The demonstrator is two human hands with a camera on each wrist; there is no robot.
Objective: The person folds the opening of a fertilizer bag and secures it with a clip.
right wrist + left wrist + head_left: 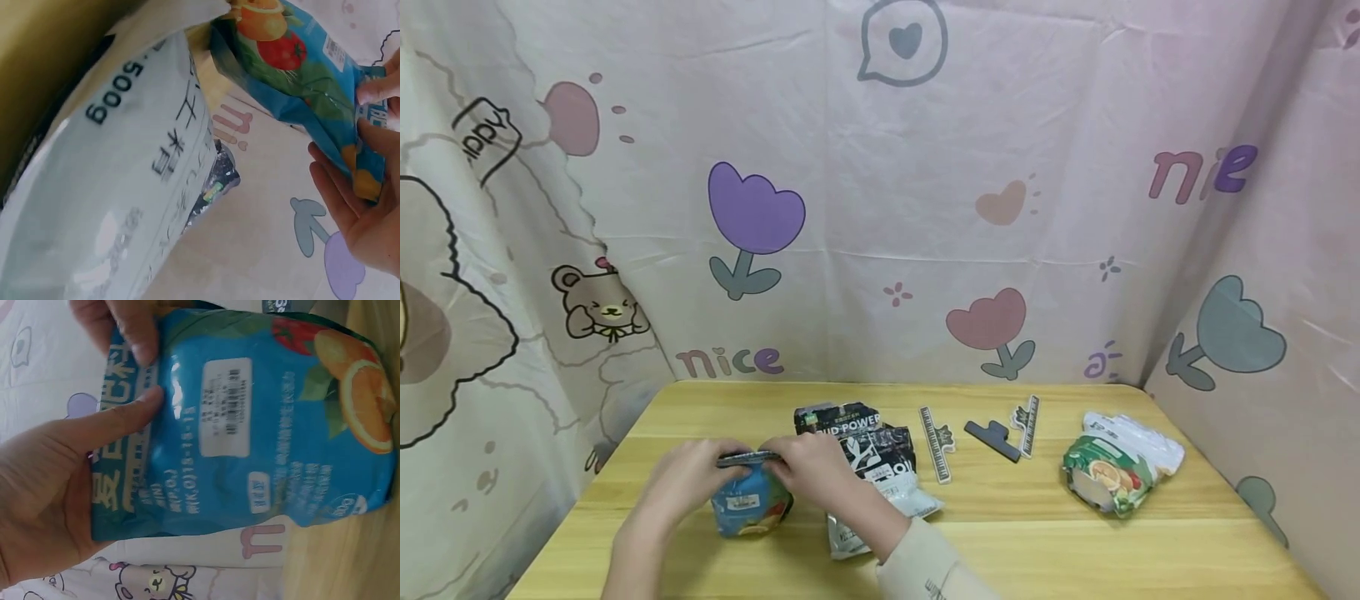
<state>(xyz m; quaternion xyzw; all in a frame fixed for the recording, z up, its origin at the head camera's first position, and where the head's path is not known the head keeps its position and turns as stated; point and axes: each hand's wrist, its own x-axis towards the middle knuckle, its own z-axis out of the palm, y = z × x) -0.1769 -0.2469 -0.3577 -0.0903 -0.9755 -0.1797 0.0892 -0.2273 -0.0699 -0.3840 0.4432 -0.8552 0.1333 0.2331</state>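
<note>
While pinched shut along its top edge, one blue pouch [748, 507] upright on the wooden table [1015, 558], with one white barcode label [226, 407] on its face. At one end of that edge, left hand [692, 475]; at the other, right hand [812, 471] — thumbs pressed towards fingers with only the film between, some fingertips hidden behind. At the right forearm, one pale sleeve [928, 562], cut off by the frame.

Just right of the pouch, one silvery-white bag [847, 540], partly covered by that forearm, marked 500g; other lettering hard to make out. Well apart on the right, green packaging [1105, 475] with a white portion [1138, 442] — impossible to tell whether one packet or two. Behind the silvery-white bag, crumpled black packaging [880, 450] lettered POWER, number of bags unclear. Farther back, three clips: two white [936, 450] [1032, 427], one dark [992, 442]. Behind everything, printed curtain [850, 208] with three large tulips and one small bear.
</note>
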